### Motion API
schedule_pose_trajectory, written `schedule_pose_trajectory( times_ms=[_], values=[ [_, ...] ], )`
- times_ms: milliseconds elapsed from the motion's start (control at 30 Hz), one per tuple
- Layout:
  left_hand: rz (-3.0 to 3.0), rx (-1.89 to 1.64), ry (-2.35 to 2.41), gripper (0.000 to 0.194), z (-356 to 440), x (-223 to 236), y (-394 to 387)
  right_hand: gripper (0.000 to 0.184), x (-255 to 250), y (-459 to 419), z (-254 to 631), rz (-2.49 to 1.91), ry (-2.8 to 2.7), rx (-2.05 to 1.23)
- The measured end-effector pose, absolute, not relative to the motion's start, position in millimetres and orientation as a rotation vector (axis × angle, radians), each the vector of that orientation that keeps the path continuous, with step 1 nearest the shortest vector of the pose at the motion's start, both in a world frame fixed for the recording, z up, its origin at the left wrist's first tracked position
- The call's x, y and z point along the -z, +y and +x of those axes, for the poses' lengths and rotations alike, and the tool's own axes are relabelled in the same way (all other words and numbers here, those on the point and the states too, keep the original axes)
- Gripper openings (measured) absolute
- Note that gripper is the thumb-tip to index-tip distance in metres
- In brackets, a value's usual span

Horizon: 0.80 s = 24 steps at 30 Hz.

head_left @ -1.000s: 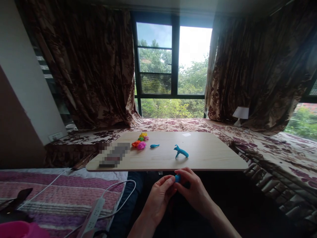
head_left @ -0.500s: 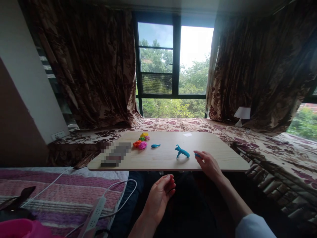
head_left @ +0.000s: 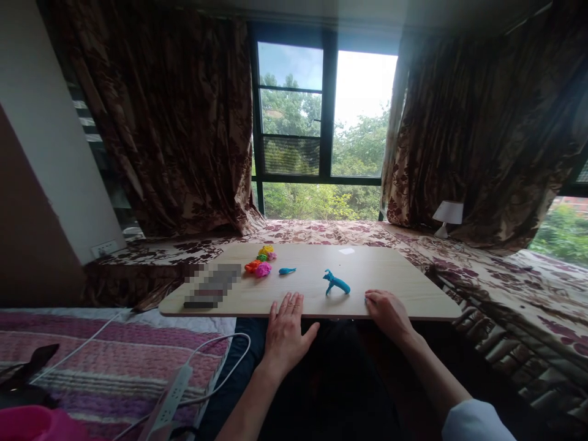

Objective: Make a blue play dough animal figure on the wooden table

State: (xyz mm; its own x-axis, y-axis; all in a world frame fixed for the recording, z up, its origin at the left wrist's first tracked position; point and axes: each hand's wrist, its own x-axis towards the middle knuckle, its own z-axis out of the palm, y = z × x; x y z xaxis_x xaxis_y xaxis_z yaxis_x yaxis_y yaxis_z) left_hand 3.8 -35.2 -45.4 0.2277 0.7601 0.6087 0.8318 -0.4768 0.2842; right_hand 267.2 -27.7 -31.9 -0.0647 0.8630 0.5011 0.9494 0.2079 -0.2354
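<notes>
My left hand (head_left: 285, 334) lies palm down with its fingers stretched over the near edge of the pale wooden table (head_left: 390, 269); it holds nothing. At the table's right, my right hand (head_left: 386, 311) has its fingers closed and pressed to the surface. A small bit of blue modelling clay (head_left: 366, 299) barely shows at its fingertips; the rest is hidden. Between the hands stands a blue clay figure (head_left: 337, 282), a bent body propped on thin legs. Farther left lies a blue clay drop (head_left: 287, 271) with a tapered tail.
Lumps of orange clay (head_left: 252, 266), pink clay (head_left: 263, 269) and yellow clay (head_left: 266, 250) sit together at the back left. A blurred-out dark object (head_left: 214, 286) lies at the table's left. Beside the table, a power strip (head_left: 168, 401) rests on the striped bedding (head_left: 114, 361).
My left hand has risen from below the table, turned palm down and spread onto its edge. My right hand has drawn slightly nearer, its fingers closing over the small blue piece.
</notes>
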Motion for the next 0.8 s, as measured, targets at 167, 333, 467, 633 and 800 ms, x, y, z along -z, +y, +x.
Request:
schedule_pose_trajectory(
  times_ms=[167,333,467,633,800],
  values=[
    [-2.329,0.861,-1.534,0.064,4,56,-33,0.037,29,-6,267,-1.703,-1.981,0.176],
    [-2.322,0.845,-1.522,0.063,3,56,-34,0.040,38,-34,266,-1.702,-2.055,0.186],
    [-2.314,0.851,-1.520,0.062,4,58,-33,0.047,42,-59,265,-1.764,-2.110,0.214],
    [-2.317,0.835,-1.498,0.061,5,58,-33,0.062,24,-37,266,-1.891,-2.212,0.088],
    [-2.320,0.824,-1.483,0.062,3,57,-34,0.072,21,-40,267,-1.858,-2.253,0.084]
  ],
)
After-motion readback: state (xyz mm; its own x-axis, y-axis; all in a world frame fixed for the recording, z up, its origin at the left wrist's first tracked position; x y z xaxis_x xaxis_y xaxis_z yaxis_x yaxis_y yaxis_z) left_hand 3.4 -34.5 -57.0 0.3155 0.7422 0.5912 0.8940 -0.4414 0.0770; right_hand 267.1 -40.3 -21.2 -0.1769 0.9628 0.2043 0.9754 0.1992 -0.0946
